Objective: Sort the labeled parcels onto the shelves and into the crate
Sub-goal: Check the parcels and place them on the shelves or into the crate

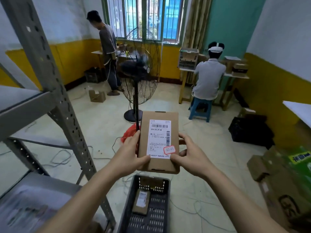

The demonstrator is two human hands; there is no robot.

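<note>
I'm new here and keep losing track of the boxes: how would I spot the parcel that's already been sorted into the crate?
Start at the grey metal shelf rack on the left and look just right of its foot, where a dark slotted crate sits on the floor. Inside it lies one small brown parcel with a white label. Unlike the bigger parcel held in both hands above, it lies flat in the crate, untouched.

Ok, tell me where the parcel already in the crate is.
In the head view, the small parcel lies flat on the floor of the dark crate, toward its left side, directly below the held parcel.
</note>
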